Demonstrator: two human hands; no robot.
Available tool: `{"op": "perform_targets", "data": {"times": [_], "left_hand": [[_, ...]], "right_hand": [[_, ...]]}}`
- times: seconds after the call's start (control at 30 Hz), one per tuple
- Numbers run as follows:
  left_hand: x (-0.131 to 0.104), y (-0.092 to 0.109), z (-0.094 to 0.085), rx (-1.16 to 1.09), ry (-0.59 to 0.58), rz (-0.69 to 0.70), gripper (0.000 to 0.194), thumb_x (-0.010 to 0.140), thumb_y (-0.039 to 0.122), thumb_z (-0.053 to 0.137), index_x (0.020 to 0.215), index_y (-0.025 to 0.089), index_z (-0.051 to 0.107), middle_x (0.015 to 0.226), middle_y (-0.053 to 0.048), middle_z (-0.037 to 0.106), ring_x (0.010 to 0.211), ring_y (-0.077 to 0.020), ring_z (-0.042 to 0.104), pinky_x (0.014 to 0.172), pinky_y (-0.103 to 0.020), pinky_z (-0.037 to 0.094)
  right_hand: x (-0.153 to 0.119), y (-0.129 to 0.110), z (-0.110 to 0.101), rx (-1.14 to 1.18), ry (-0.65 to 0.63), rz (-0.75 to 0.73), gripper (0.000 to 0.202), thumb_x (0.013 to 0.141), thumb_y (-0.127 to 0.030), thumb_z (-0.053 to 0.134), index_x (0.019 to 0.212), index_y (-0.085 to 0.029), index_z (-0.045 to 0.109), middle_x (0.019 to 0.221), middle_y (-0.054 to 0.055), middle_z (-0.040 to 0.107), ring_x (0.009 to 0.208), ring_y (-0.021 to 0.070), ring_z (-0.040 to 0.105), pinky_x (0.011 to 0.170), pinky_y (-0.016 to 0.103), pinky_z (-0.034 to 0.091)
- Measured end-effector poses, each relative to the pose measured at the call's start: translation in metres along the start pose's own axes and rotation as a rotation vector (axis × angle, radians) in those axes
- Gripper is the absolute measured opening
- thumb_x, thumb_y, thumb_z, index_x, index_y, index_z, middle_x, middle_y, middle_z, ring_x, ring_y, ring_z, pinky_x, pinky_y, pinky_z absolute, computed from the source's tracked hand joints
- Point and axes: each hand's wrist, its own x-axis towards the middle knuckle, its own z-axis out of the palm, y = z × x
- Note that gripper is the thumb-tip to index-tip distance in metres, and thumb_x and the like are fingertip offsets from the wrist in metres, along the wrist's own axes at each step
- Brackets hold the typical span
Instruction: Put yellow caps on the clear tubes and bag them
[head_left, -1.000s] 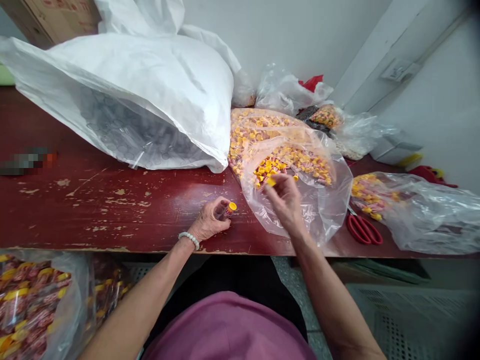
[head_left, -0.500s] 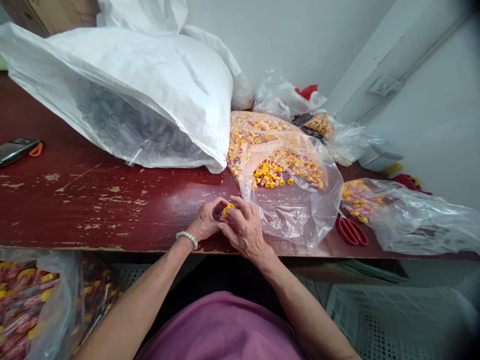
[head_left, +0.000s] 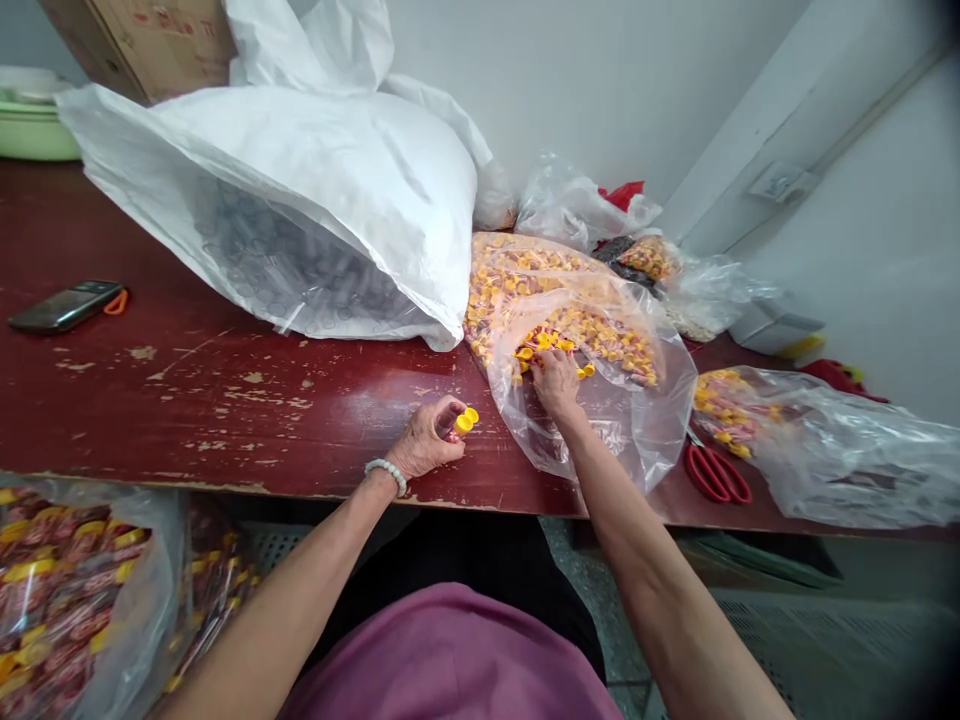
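My left hand (head_left: 429,440), above the table front, is closed around small yellow-capped pieces (head_left: 464,422) with red-and-white bodies. Two yellow caps stick out past the thumb and fingers; the rest is covered by the hand. My right hand (head_left: 556,382) reaches into the mouth of a clear plastic bag (head_left: 630,440). Its fingers are drawn together on a loose heap of yellow-capped pieces (head_left: 541,341), and what lies between the fingertips is hidden. Many more such pieces fill the back of this bag.
A big white sack (head_left: 360,150) of clear plastic tubes (head_left: 292,270) lies open at the left. Red-handled scissors (head_left: 718,474) and another clear bag (head_left: 847,450) lie at the right. A phone-like device (head_left: 67,306) is far left. Below the table edge stands a bag of red-and-yellow packs (head_left: 67,580).
My right hand has left my left hand and moved forward and right into the clear bag. The left hand stays near the table front, its yellow caps now uncovered. The view has shifted slightly.
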Motion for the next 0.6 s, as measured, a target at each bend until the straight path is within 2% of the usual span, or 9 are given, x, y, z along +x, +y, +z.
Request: {"op": "perform_targets", "data": {"times": [0.07, 0.17, 0.3, 0.37, 0.43, 0.5, 0.6], "left_hand": [[0.000, -0.003, 0.000, -0.002, 0.000, -0.009, 0.036, 0.056, 0.007, 0.060, 0.090, 0.015, 0.055, 0.072, 0.000, 0.063, 0.063, -0.0117, 0.060, 0.057, -0.021, 0.046], [0.000, -0.007, 0.000, -0.005, -0.020, -0.015, 0.037, 0.057, 0.008, 0.059, 0.092, 0.015, 0.054, 0.074, 0.000, 0.063, 0.062, -0.0110, 0.059, 0.056, -0.020, 0.045], [0.000, -0.005, -0.001, 0.019, -0.027, -0.014, 0.036, 0.058, 0.009, 0.060, 0.093, 0.015, 0.054, 0.074, 0.000, 0.062, 0.062, -0.0103, 0.058, 0.057, -0.020, 0.044], [-0.001, -0.002, -0.002, 0.034, -0.032, -0.007, 0.036, 0.059, 0.010, 0.061, 0.094, 0.015, 0.054, 0.076, 0.000, 0.062, 0.063, -0.0103, 0.057, 0.058, -0.020, 0.044], [-0.001, 0.002, -0.003, 0.056, -0.038, 0.015, 0.036, 0.059, 0.011, 0.062, 0.094, 0.014, 0.055, 0.076, 0.001, 0.061, 0.064, -0.0103, 0.055, 0.058, -0.020, 0.043], [-0.001, 0.003, -0.004, 0.096, -0.031, 0.037, 0.034, 0.059, 0.011, 0.062, 0.093, 0.014, 0.056, 0.073, 0.002, 0.059, 0.063, -0.0098, 0.053, 0.057, -0.020, 0.041], [-0.001, 0.000, -0.005, 0.136, -0.016, 0.046, 0.037, 0.058, 0.013, 0.064, 0.095, 0.014, 0.057, 0.071, 0.003, 0.058, 0.062, -0.0093, 0.050, 0.057, -0.019, 0.039]], "right_hand": [[-0.003, 0.000, -0.002, 0.027, 0.006, 0.026, 0.017, 0.076, -0.015, 0.054, 0.087, -0.015, 0.067, 0.097, 0.012, 0.064, 0.098, 0.0237, 0.054, 0.094, 0.043, 0.038], [-0.018, -0.015, -0.012, 0.137, 0.036, 0.053, 0.020, 0.080, -0.021, 0.052, 0.095, -0.013, 0.063, 0.092, 0.009, 0.066, 0.084, 0.0182, 0.059, 0.084, 0.037, 0.046], [-0.056, -0.059, -0.024, 0.723, 0.022, -0.023, 0.024, 0.081, -0.033, 0.057, 0.099, -0.017, 0.059, 0.088, 0.004, 0.066, 0.076, 0.0136, 0.062, 0.075, 0.030, 0.050], [-0.075, -0.082, -0.024, 0.904, -0.035, -0.071, 0.023, 0.079, -0.035, 0.062, 0.095, -0.019, 0.061, 0.085, 0.002, 0.066, 0.075, 0.0127, 0.062, 0.073, 0.028, 0.050], [-0.089, -0.095, -0.019, 0.905, -0.102, -0.085, 0.021, 0.078, -0.034, 0.063, 0.092, -0.019, 0.062, 0.082, 0.001, 0.066, 0.072, 0.0121, 0.061, 0.069, 0.027, 0.050], [-0.097, -0.099, -0.014, 0.788, -0.173, -0.116, 0.019, 0.080, -0.033, 0.060, 0.093, -0.020, 0.063, 0.082, 0.001, 0.066, 0.072, 0.0128, 0.060, 0.068, 0.027, 0.049], [-0.103, -0.097, -0.013, 0.547, -0.216, -0.276, 0.019, 0.086, -0.028, 0.052, 0.099, -0.022, 0.064, 0.094, 0.003, 0.068, 0.085, 0.0162, 0.060, 0.078, 0.031, 0.048]]}}
